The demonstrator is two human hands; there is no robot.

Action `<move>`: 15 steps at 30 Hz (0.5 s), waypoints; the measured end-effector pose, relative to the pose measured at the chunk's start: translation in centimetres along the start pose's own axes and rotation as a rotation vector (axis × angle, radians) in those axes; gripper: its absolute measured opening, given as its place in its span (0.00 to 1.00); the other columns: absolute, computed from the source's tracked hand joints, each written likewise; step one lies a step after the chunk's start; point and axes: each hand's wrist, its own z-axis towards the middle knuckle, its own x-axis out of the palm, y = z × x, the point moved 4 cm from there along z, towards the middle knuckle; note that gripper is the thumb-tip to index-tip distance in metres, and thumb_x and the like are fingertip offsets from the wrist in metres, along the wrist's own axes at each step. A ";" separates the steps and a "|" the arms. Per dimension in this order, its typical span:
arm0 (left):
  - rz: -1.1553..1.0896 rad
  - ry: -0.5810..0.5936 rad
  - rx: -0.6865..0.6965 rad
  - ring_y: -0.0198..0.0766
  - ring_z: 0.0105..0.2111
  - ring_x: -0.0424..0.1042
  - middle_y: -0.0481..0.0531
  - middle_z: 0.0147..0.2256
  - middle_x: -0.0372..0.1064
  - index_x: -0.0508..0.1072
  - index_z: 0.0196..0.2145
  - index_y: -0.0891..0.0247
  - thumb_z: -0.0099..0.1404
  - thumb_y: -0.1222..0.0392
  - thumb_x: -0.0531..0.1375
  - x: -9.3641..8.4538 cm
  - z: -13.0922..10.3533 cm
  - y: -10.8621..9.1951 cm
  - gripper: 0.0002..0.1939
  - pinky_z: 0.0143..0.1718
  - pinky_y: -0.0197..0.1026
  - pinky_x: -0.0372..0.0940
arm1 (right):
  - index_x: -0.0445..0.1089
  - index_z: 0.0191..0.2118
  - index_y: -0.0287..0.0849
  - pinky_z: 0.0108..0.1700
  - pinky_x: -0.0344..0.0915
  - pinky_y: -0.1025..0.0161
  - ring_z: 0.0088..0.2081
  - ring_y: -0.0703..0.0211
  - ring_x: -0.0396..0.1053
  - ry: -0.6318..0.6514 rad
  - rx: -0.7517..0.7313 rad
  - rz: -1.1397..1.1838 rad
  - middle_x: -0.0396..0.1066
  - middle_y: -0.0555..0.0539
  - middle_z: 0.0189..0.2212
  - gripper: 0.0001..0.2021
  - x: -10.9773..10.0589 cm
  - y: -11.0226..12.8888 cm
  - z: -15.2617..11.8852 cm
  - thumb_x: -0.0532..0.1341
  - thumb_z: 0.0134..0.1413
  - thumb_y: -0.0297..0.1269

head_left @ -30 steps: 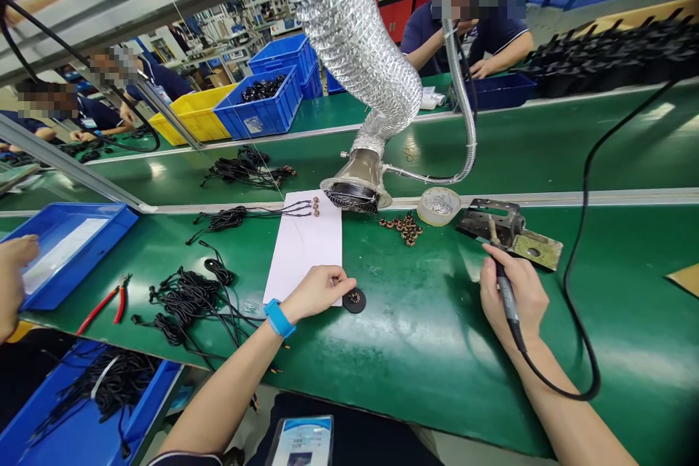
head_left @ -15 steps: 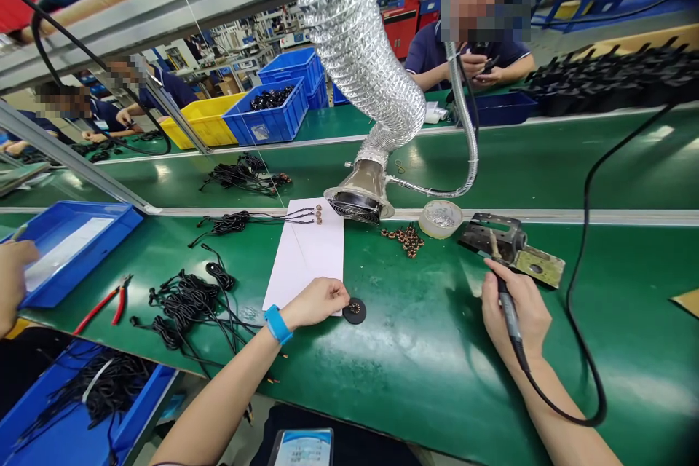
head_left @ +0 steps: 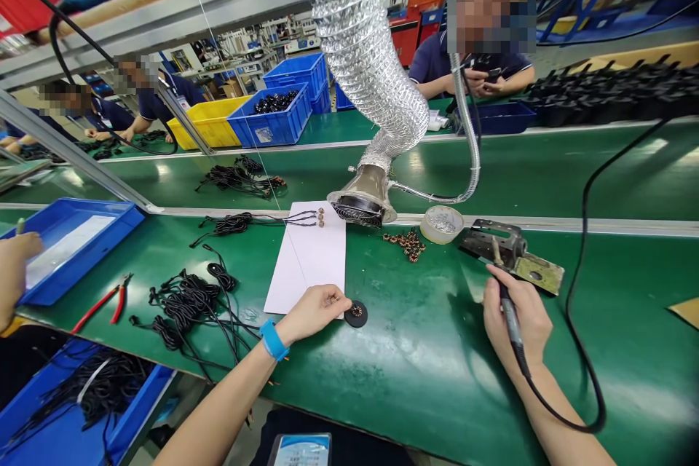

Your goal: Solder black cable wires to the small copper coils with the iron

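Note:
My left hand (head_left: 320, 311) reaches to the left edge of a small round black disc (head_left: 357, 320), its thumb and forefinger pinched together there. A ring of copper-coloured contacts (head_left: 357, 310) lies in the middle of the disc. My fingertips hide part of the disc's rim. In my right hand (head_left: 523, 320) is a soldering iron (head_left: 510, 317), gripped like a pen, its tip pointing up and away over a metal iron stand (head_left: 494, 239). Between the hands, farther back, lies a pile of small copper-toothed rings (head_left: 409, 243), with a round tub of silvery material (head_left: 441, 223) beside it.
A white sheet (head_left: 309, 262) carries cable ends with copper rings. Black cables (head_left: 188, 302), red-handled pliers (head_left: 106, 306) and a blue tray (head_left: 117, 222) are leftward. A fume duct (head_left: 371, 73) hangs ahead. The iron's cord (head_left: 584, 349) loops at right. Co-workers sit across and at left.
The view has shifted slightly. My left hand stays pinched at the disc and my right hand keeps the soldering iron over the stand. At far left, another person's hand has moved slightly.

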 end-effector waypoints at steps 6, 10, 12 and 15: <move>-0.052 0.000 -0.040 0.34 0.27 0.63 0.50 0.28 0.71 0.76 0.31 0.67 0.60 0.50 0.62 1.1 -0.4 0.4 0.15 0.29 0.35 0.56 | 0.75 0.50 0.43 0.41 0.66 0.63 0.32 0.59 0.70 -0.007 -0.010 0.035 0.73 0.46 0.33 0.14 0.0 0.0 0.0 0.58 0.63 0.36; -0.132 0.000 -0.035 0.33 0.26 0.63 0.49 0.26 0.69 0.75 0.29 0.67 0.59 0.53 0.62 1.5 -0.2 0.8 0.12 0.29 0.36 0.55 | 0.75 0.49 0.42 0.40 0.66 0.63 0.33 0.59 0.71 -0.022 -0.031 0.030 0.74 0.46 0.34 0.13 0.2 -0.2 -0.1 0.58 0.62 0.36; -0.171 -0.008 -0.033 0.34 0.26 0.64 0.50 0.26 0.70 0.76 0.29 0.67 0.58 0.54 0.62 1.7 -0.1 1.1 0.12 0.30 0.36 0.57 | 0.75 0.50 0.42 0.40 0.66 0.62 0.32 0.58 0.70 -0.021 -0.025 0.020 0.73 0.46 0.33 0.14 0.1 0.0 0.0 0.58 0.63 0.36; -0.212 -0.059 -0.061 0.36 0.28 0.67 0.52 0.28 0.73 0.77 0.30 0.68 0.57 0.53 0.64 2.0 -0.3 1.4 0.12 0.31 0.37 0.60 | 0.74 0.51 0.43 0.40 0.67 0.59 0.32 0.56 0.70 0.003 -0.010 0.014 0.72 0.45 0.33 0.15 -0.3 0.6 0.2 0.56 0.64 0.38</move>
